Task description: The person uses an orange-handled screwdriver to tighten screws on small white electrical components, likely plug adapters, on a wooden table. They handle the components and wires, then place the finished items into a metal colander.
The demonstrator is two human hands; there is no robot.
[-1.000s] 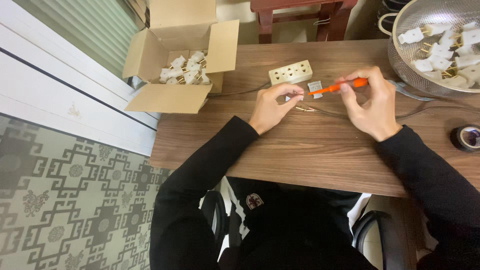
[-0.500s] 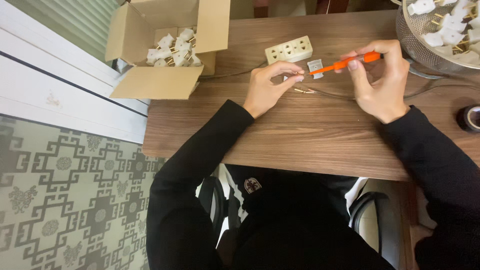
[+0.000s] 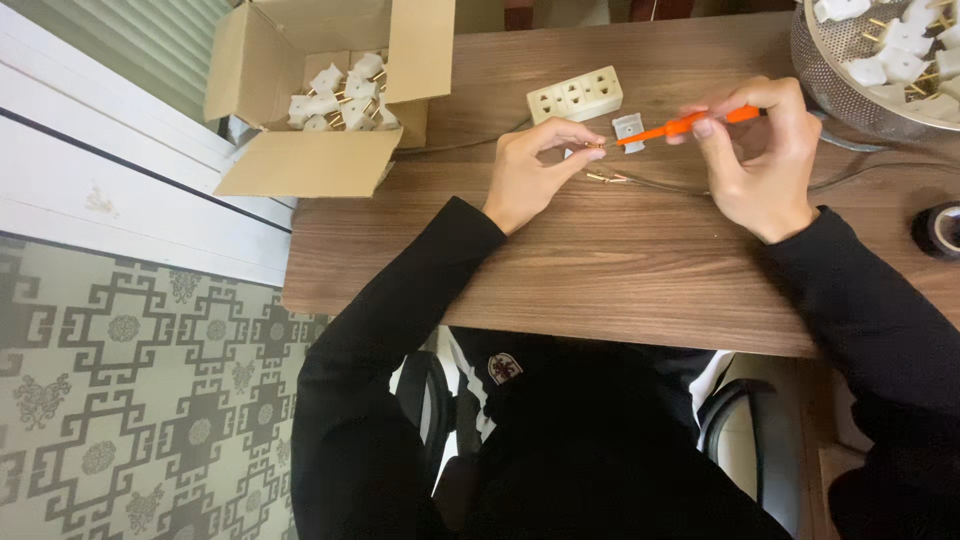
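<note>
Wooden counter (image 3: 600, 270), both hands over its far half. Left hand (image 3: 530, 175): fingers pinched on a small part with wire ends at the tips, too small to tell exactly. Right hand (image 3: 765, 165): fingers clamped on an orange screwdriver (image 3: 690, 124), tip at that part. Grey cable (image 3: 660, 185) lies beneath. Farther: cream power strip (image 3: 575, 95), cardboard box (image 3: 320, 110) of white plugs far left, metal colander (image 3: 860, 70) far right.

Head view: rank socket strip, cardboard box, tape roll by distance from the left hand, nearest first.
From the left hand:
1. Socket strip, cream, just above the hand.
2. Cardboard box, off the table's left edge.
3. Tape roll, black, at the far right edge.
</note>
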